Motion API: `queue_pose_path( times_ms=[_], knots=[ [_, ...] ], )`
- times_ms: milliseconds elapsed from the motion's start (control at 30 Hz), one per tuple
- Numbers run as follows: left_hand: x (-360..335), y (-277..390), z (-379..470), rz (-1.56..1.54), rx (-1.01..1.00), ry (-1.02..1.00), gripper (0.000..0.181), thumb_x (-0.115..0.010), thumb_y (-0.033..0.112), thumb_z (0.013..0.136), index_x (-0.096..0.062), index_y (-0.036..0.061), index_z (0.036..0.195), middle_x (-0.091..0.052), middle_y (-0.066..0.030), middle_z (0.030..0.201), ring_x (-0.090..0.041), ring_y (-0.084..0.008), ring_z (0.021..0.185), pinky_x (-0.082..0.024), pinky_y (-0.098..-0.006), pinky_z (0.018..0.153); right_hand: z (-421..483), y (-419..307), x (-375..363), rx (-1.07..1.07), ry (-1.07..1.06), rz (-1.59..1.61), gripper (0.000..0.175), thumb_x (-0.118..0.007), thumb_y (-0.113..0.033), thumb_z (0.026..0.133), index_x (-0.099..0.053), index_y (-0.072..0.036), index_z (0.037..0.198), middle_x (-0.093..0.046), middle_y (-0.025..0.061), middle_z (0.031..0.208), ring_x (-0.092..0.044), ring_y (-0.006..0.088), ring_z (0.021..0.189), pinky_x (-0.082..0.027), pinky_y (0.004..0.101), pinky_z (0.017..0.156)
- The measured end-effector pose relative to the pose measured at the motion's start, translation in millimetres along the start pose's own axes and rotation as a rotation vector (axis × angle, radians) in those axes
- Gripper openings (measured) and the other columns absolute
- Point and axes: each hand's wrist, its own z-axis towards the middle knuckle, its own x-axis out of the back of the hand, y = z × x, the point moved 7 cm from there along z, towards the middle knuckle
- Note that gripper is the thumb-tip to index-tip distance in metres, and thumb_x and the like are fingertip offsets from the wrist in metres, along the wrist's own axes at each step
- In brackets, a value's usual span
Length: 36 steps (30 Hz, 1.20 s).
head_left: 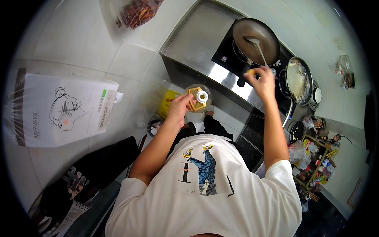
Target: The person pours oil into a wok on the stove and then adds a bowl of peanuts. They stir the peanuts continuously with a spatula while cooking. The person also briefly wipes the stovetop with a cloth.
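Observation:
My left hand (178, 109) grips the handle of a large clear plastic oil bottle (199, 99), whose uncapped neck faces up. My right hand (263, 81) is over the counter's front edge, near the wok's black handle (244, 74), with a small yellow bottle cap (251, 72) at its fingertips. Behind that hand a wok (257, 26) sits on a black cooktop (220, 54), with a metal spatula (257, 44) lying in it. To the right, a second pan (308, 71) holds a whole fish (297, 80).
A steel counter (192, 38) runs along the wall. At the right stand a small black pan (296, 131), stacked bowls (316, 94) and a rack (321, 166) of condiment bottles. A tissue pack (68, 109) and a bag of dried chillies (137, 14) hang on the left wall.

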Motion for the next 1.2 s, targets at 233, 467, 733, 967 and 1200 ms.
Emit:
queue_pose_path(
  times_ms=[233,467,733,967,1200],
  knots=[
    [23,-6,-16,0.031,0.028,0.151,0.028,-0.062,0.026,0.094,-0.064,0.0017,0.107,-0.067,-0.0067,0.098,-0.064,-0.0138,0.092,-0.047,-0.0286,0.081,1,179,-63,-0.438,-0.422,0.068,0.05,-0.076,-0.05,0.075,-0.071,-0.006,0.098,-0.068,0.013,0.082,-0.065,0.0255,0.078,-0.05,0.0331,0.074],
    [49,-2,-14,-0.009,-0.005,0.242,0.025,-0.062,0.026,0.094,-0.064,0.0021,0.103,-0.067,-0.006,0.095,-0.065,-0.0143,0.088,-0.049,-0.0286,0.079,5,94,-10,-0.255,-0.087,-0.27,0.044,-0.076,-0.047,0.076,-0.066,-0.013,0.102,-0.066,0.0213,0.095,-0.066,0.0384,0.084,-0.052,0.0437,0.074],
    [50,12,-13,-0.068,-0.031,0.266,0.022,-0.064,0.023,0.093,-0.065,0.0029,0.103,-0.068,-0.0055,0.094,-0.066,-0.0137,0.085,-0.05,-0.0272,0.075,7,103,-10,-0.043,-0.196,-0.53,0.037,-0.075,-0.042,0.076,-0.068,-0.009,0.09,-0.062,0.0166,0.089,-0.065,0.0348,0.077,-0.053,0.0441,0.065],
    [50,6,-12,-0.055,-0.016,0.245,0.022,-0.063,0.023,0.094,-0.065,0.0036,0.102,-0.069,-0.0052,0.093,-0.066,-0.0134,0.085,-0.049,-0.0265,0.075,4,132,-30,-0.201,-0.325,-0.645,0.039,-0.073,-0.04,0.078,-0.066,-0.006,0.096,-0.06,0.0201,0.102,-0.066,0.0356,0.085,-0.054,0.0434,0.075],
    [49,3,-15,-0.003,-0.006,0.196,0.023,-0.062,0.025,0.095,-0.066,0.0041,0.102,-0.069,-0.0042,0.092,-0.065,-0.012,0.085,-0.049,-0.0264,0.075,7,117,-31,-0.195,-0.276,-0.573,0.041,-0.07,-0.045,0.079,-0.068,-0.007,0.095,-0.06,0.0193,0.1,-0.065,0.0358,0.089,-0.053,0.044,0.078]
  ],
)
